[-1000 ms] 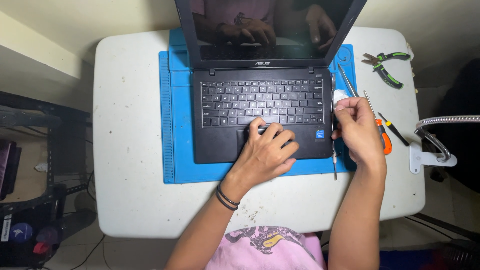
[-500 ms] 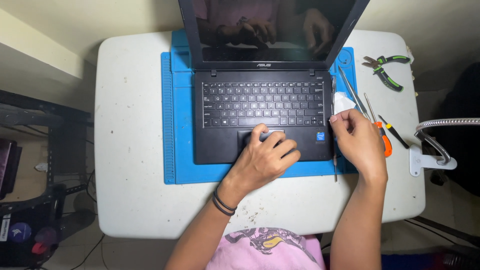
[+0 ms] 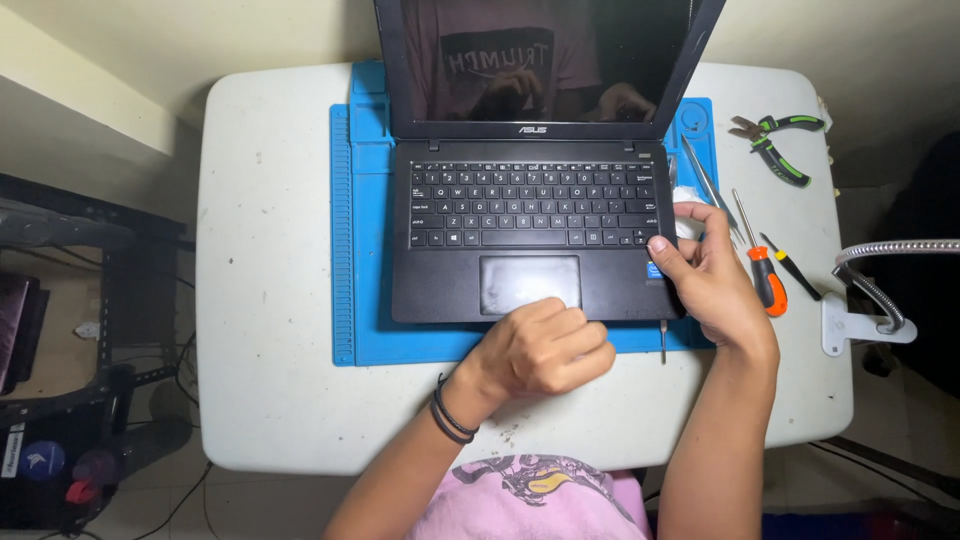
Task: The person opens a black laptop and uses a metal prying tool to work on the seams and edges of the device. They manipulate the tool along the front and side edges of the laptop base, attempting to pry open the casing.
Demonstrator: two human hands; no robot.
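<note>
On the bench (image 3: pixel 260 300), an open black laptop (image 3: pixel 535 235) sits on a blue mat (image 3: pixel 360 250), likely for grip. Left hand (image 3: pixel 540 350) is curled into a loose fist at the laptop's near edge, gripping nothing visible. Right hand (image 3: pixel 710 280) pinches the laptop's right edge, seemingly steadying it. Orange-handled screwdriver (image 3: pixel 765 280) and green pliers (image 3: pixel 775 150) lie right, within reach.

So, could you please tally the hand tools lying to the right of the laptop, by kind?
Pliers: 1
Tweezers: 1
Screwdrivers: 3, namely orange-handled, small black-and-yellow, and a slim one at the mat's front edge
Total: 5
</note>
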